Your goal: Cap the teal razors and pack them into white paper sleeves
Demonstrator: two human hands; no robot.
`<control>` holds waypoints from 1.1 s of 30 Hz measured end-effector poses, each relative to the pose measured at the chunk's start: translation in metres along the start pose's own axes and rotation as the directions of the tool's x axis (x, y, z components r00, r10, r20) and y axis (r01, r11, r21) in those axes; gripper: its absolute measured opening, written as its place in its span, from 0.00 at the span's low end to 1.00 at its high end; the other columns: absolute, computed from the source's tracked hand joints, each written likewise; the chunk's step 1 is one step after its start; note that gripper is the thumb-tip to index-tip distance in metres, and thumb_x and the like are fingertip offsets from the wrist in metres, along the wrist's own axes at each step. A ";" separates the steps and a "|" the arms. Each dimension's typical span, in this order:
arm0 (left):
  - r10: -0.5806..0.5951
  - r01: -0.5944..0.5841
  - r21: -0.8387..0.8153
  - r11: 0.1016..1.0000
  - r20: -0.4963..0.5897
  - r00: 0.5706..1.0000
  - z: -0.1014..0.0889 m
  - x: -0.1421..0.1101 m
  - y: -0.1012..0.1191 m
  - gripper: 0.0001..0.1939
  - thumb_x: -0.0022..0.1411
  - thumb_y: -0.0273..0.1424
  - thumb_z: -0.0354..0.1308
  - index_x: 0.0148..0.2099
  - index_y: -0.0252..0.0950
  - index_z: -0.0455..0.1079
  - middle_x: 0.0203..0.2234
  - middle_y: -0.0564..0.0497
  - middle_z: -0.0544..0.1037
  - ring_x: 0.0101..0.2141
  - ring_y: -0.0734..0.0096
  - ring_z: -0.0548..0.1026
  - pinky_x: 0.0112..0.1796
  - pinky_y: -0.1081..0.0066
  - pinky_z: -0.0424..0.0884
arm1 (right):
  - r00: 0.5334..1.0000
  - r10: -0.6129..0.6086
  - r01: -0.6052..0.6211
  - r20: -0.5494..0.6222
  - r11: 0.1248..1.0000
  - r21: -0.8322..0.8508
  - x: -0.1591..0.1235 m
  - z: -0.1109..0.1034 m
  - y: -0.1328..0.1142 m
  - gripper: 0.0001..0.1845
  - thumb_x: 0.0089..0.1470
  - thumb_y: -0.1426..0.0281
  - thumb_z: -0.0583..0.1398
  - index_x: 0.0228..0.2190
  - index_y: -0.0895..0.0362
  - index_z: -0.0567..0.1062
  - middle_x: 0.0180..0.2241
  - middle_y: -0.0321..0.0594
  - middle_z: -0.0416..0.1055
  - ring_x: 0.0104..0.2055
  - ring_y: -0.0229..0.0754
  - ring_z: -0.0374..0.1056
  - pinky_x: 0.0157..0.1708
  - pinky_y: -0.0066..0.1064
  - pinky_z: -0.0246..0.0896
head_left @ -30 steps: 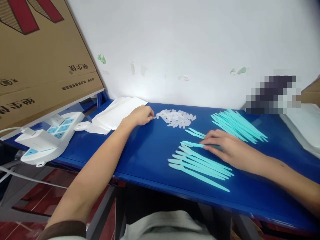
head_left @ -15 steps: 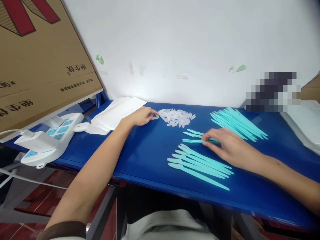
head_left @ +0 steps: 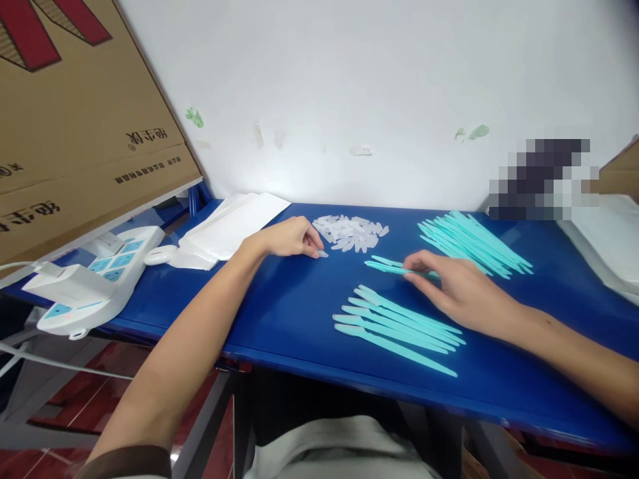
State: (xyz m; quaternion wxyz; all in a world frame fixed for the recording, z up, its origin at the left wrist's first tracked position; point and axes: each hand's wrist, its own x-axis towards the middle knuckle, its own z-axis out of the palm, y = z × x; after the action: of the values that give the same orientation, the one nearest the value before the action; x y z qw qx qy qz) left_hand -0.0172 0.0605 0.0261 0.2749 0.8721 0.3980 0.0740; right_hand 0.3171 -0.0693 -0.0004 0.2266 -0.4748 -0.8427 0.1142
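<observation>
My left hand [head_left: 299, 238] pinches a small translucent blade cap [head_left: 323, 253] just above the blue table. To its right lies a heap of similar caps [head_left: 352, 233]. My right hand [head_left: 434, 279] has thumb and fingers closed on a slim teal eyebrow razor [head_left: 387, 267], its blade end pointing left; another teal razor lies just behind it. Nearer the table's front edge is a fanned row of razors [head_left: 399, 326] with pale caps or blade ends at the left. Beyond my right hand sits a larger pile of teal razors [head_left: 472, 243].
On the left are a white power strip [head_left: 107, 279] with a plugged-in adapter, white bags [head_left: 224, 233] and a large cardboard box [head_left: 84, 120]. A white wall [head_left: 339, 100] backs the blue table [head_left: 284, 306]. A pale package [head_left: 606, 246] rests at the right.
My left hand has drawn a cap from the heap's left edge toward me and lifted it slightly. My right hand has raised the razor a little, bringing it near the one behind.
</observation>
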 end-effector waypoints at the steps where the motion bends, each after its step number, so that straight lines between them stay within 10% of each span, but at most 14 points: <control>1: 0.018 -0.018 -0.017 1.000 0.008 1.000 0.003 0.002 0.002 0.10 0.57 0.33 0.70 0.42 0.37 0.85 0.29 0.49 0.84 0.29 0.66 0.78 0.33 0.69 0.70 | 1.000 -0.004 0.004 0.003 1.000 0.001 0.000 0.000 0.000 0.16 0.71 0.56 0.52 0.44 0.53 0.72 0.34 0.42 0.79 0.22 0.41 0.67 0.25 0.35 0.60; 8: 0.185 -0.184 0.022 0.983 -0.015 0.983 0.016 0.009 0.013 0.09 0.58 0.35 0.70 0.42 0.41 0.86 0.41 0.47 0.83 0.40 0.65 0.78 0.40 0.68 0.70 | 1.000 -0.009 0.009 0.004 1.000 0.006 0.000 -0.001 0.000 0.15 0.71 0.56 0.52 0.43 0.53 0.72 0.37 0.43 0.80 0.24 0.42 0.69 0.26 0.36 0.62; 33: 0.233 -0.212 -0.169 0.963 0.118 0.965 0.029 0.010 0.029 0.11 0.58 0.35 0.72 0.40 0.36 0.79 0.30 0.51 0.78 0.32 0.70 0.73 0.32 0.71 0.68 | 1.000 -0.015 0.015 -0.001 1.000 -0.002 0.001 0.001 -0.001 0.17 0.70 0.55 0.52 0.43 0.53 0.73 0.35 0.42 0.80 0.23 0.42 0.68 0.26 0.36 0.61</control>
State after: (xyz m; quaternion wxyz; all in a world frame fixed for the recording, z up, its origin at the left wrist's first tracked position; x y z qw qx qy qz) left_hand 0.0188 0.0398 0.0163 0.3584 0.8904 0.2704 0.0750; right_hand 0.3156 -0.0688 -0.0004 0.2274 -0.4689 -0.8462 0.1114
